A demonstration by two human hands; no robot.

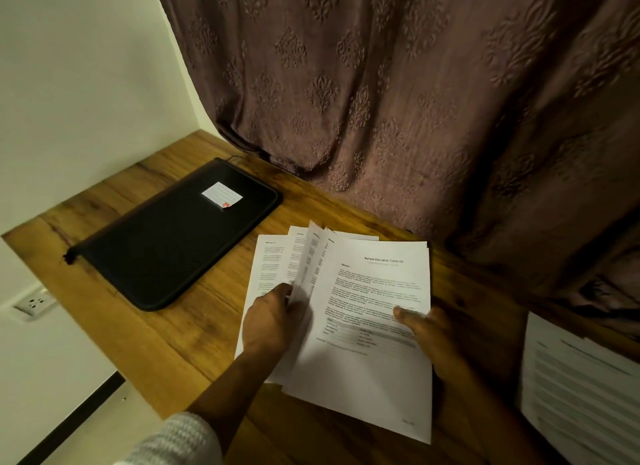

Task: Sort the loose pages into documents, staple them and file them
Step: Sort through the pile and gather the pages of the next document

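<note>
A fanned stack of loose white pages [363, 371] lies in the middle of the wooden desk [180, 326]; its top sheet is headed "Sample Education Transcript". My left hand [268, 322] pinches the left edges of several lifted pages, spreading them apart. My right hand [429, 333] holds the right edge of the top sheets, thumb on the print, fingers hidden underneath. A black zip file folder [166, 242] with a white label lies shut at the back left. A second pile of printed pages [581, 395] sits at the right edge. No stapler is in view.
A patterned brown curtain [415, 100] hangs along the desk's back and drapes onto it. A cream wall [86, 83] bounds the left corner, with a wall socket [34, 303] below the desk's left edge.
</note>
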